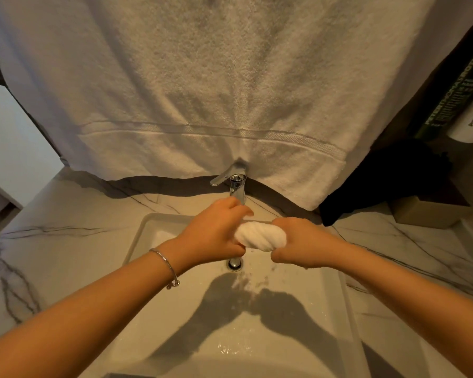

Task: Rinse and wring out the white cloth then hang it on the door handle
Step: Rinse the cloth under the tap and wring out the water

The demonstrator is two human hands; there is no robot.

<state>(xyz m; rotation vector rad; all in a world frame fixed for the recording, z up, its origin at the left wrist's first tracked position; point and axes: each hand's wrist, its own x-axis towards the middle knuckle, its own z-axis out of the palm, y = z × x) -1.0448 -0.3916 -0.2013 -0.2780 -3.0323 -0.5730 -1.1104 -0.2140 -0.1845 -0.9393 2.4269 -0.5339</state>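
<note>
You hold the white cloth over the sink, just in front of the chrome faucet and above the drain. The cloth is twisted into a short, tight rope, its surface wound in spiral ridges, bright white between your fists. Your left hand grips one end with its fingers curled shut around it; your right hand grips the other end the same way, fist closed on the cloth. Both ends are hidden inside the fists, so only the middle roll shows. Water drops fall beneath the cloth and spatter the basin, with small splashes nearer to you. A silver bracelet sits on your left wrist. A large white towel hangs behind the faucet, its hem just touching the lever. The marble bench surrounds the sink, and a dark bundle lies at its right rear beside a small box.
</note>
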